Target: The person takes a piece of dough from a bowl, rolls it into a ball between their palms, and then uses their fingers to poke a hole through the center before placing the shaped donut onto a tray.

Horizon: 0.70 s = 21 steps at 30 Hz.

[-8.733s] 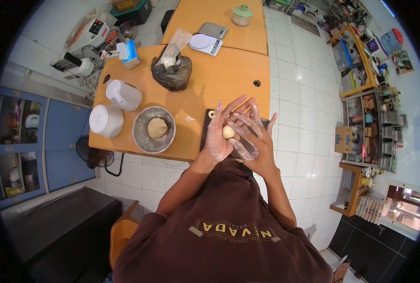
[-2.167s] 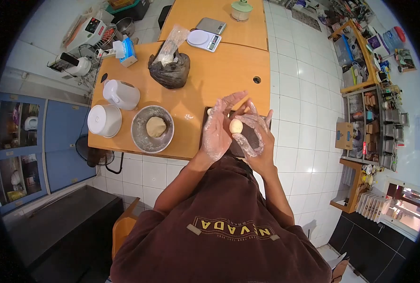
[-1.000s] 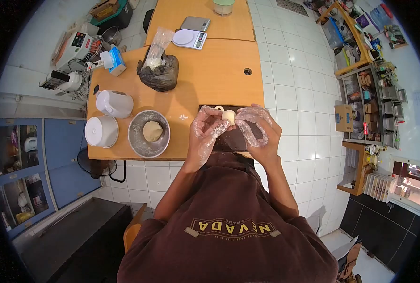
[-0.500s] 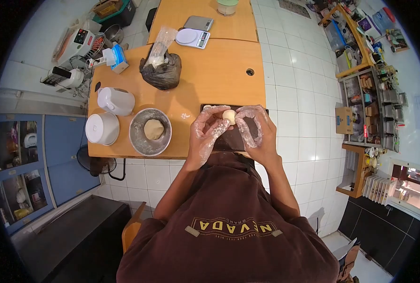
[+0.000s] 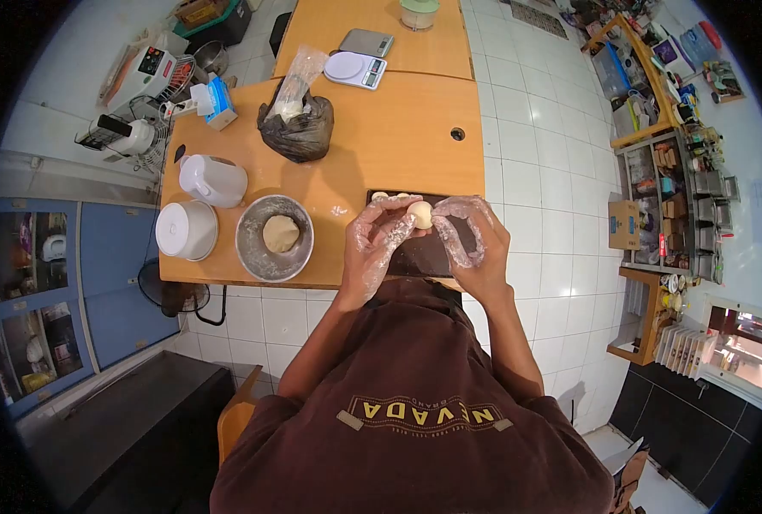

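A small, smooth, pale dough ball (image 5: 419,215) sits between my two flour-dusted hands, over a dark baking tray (image 5: 417,260). My left hand (image 5: 379,248) pinches it from the left with thumb and fingertips. The curled fingers and thumb of my right hand (image 5: 477,238) press on its right side. At the tray's far left corner, small dough pieces (image 5: 379,196) show partly behind my left fingers. To the left, a metal bowl (image 5: 253,257) holds a larger lump of dough (image 5: 280,233).
A white lidded tub (image 5: 186,230) and a white jug (image 5: 213,181) stand left of the bowl. Farther back are a black plastic bag (image 5: 297,133), a white kitchen scale (image 5: 354,69), a grey scale (image 5: 366,42) and a blue box (image 5: 220,104). Shelving lines the right wall.
My right hand has turned slightly and shifted a little right, and the ball shows a bit more. More of the dough pieces on the tray is visible. The view has shifted slightly.
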Each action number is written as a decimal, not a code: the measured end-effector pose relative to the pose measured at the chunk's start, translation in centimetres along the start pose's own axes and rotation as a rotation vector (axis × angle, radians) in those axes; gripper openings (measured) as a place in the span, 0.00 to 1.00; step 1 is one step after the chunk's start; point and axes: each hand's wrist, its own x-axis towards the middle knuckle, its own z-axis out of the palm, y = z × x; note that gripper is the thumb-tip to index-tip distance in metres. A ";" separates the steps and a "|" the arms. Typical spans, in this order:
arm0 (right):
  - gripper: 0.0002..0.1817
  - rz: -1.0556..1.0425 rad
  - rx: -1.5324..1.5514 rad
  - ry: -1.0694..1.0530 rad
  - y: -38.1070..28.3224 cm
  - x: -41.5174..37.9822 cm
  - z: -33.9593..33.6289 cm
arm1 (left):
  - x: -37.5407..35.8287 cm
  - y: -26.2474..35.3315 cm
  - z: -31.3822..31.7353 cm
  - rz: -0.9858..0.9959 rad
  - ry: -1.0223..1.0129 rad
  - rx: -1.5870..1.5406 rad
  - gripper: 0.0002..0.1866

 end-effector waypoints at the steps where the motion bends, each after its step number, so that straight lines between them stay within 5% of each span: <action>1: 0.14 -0.010 -0.007 -0.014 0.0 0.0 0.1 | 0.0 0.3 0.3 0.002 0.016 0.014 0.15; 21: 0.13 0.009 0.045 0.030 -1.2 0.2 0.9 | 0.0 0.7 0.2 0.151 -0.033 0.117 0.17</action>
